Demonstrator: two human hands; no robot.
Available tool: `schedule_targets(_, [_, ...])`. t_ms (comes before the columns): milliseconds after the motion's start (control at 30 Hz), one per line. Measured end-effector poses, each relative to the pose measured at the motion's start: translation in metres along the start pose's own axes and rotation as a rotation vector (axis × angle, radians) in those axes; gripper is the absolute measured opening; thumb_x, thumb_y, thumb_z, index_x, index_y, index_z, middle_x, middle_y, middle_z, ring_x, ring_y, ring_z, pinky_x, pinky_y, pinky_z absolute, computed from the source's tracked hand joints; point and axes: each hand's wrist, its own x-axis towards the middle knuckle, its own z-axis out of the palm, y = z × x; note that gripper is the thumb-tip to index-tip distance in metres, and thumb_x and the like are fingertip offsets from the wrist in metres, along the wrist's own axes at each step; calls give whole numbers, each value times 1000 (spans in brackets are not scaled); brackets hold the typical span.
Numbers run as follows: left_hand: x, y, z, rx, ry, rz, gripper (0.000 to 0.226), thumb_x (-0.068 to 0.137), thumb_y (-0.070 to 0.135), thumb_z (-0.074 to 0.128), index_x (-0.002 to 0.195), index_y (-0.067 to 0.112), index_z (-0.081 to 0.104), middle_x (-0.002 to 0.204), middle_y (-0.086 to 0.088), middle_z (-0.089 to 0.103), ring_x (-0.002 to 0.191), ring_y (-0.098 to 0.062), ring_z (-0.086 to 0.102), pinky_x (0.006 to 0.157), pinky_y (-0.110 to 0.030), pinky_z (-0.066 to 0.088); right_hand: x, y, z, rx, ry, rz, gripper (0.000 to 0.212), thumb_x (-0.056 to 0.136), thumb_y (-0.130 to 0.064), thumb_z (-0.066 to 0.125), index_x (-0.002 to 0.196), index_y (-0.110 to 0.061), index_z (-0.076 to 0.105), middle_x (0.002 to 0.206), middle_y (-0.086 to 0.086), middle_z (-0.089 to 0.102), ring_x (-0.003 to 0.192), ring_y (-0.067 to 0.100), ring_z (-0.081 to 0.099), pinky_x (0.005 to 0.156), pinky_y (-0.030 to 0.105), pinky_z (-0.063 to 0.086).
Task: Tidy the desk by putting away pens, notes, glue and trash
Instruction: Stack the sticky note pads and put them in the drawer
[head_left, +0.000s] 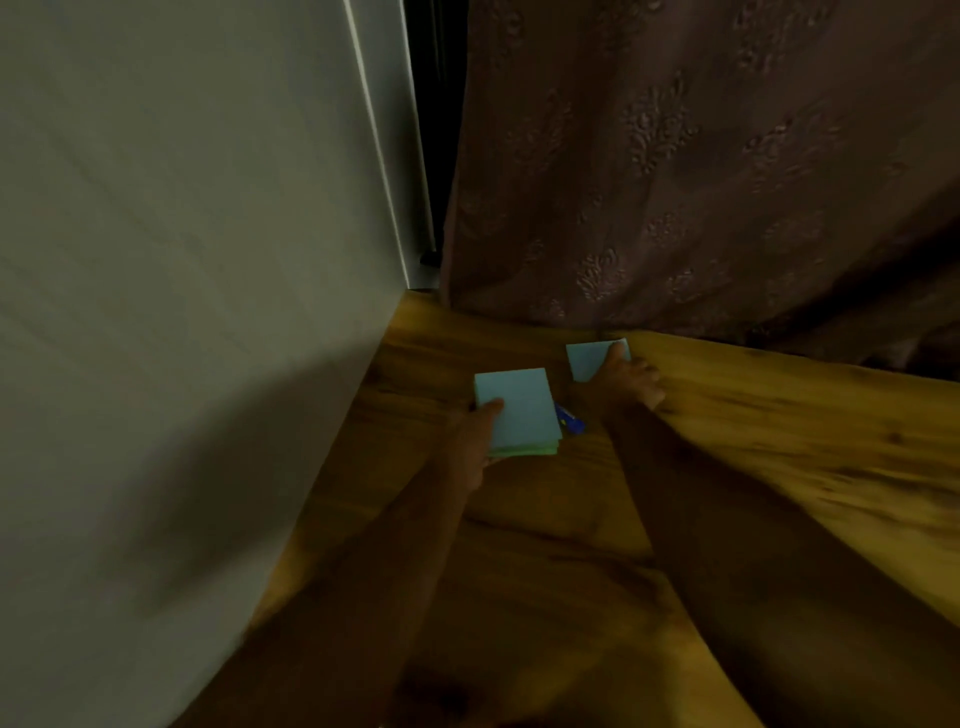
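My left hand (480, 439) gripped a stack of sticky notes (517, 410), thumb pressed flat on the top sheet near its lower left corner, the other fingers hidden beneath. The stack was squarish and pale blue on top, with a thin band of green sheets showing along its lower edge. I could not tell whether it rested on the wooden worktop (753, 441) or was held just above it.

My right hand (631, 379) lay to the right of the stack and a little farther from me, fingers curled down onto the wood, with one fingertip pinning a single pale blue note (592, 359) against the worktop. That sheet sat apart from the stack, its right part covered by my fingers, so only its left portion was plain.

Just beside the stack's right edge, a small blue object (569, 420) peeked out, mostly hidden behind the stack; it was too blurred and too small for me to say what it was.

Left of the stack, a pale wall (182, 286) ran along the worktop's edge. Beyond the stack hung a dull mauve curtain (701, 156) with an embossed pattern, its hem touching the wood. The light was dim and the whole view soft, and both my forearms ran out of view at the bottom.
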Motion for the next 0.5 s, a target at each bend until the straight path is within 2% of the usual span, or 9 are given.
schedule_targets(67, [-5,-1,6,0,-38,-14,48,93,30,60,135,13,45,112,-7,55,98,-22,55,71,-33,51,-5,11,-5,13,0,22,104,69,-75,62,146,-21,18,144,19,37,132,37,36,102,51,36])
schedule_targets(133, [-11,-3,13,-6,-47,-14,47,93,30,60,135,12,46,113,-8,54,100,-23,54,67,-31,50,-5,25,-11,104,5,44,100,67,-71,66,142,-19,25,140,19,43,128,38,42,101,50,41])
schedule_targets(267, [-21,-14,34,18,-78,-23,47,93,29,61,134,12,46,115,-9,55,101,-24,54,67,-33,50,-8,51,-30,565,-79,84,95,65,-56,74,138,-13,32,131,14,51,115,33,54,88,48,53])
schedule_targets(333, [-30,-21,48,15,-93,-40,47,93,28,62,133,10,46,116,-10,55,102,-25,55,73,-37,50,-14,65,-43,769,-149,154,81,76,-50,70,137,-11,34,126,13,52,109,32,58,75,42,54])
schedule_targets(400, [-39,-29,61,4,-106,-42,46,93,26,61,133,9,44,120,-13,56,103,-26,54,78,-40,50,-24,80,-54,890,-230,192,68,79,-50,66,130,-15,38,120,11,53,106,32,58,71,41,51])
schedule_targets(500, [-55,-36,84,-6,-135,-39,44,95,25,59,133,10,43,127,-16,55,103,-27,53,82,-43,49,-40,98,-63,973,-221,103,41,80,-43,69,104,-18,49,108,11,59,90,27,63,68,38,52])
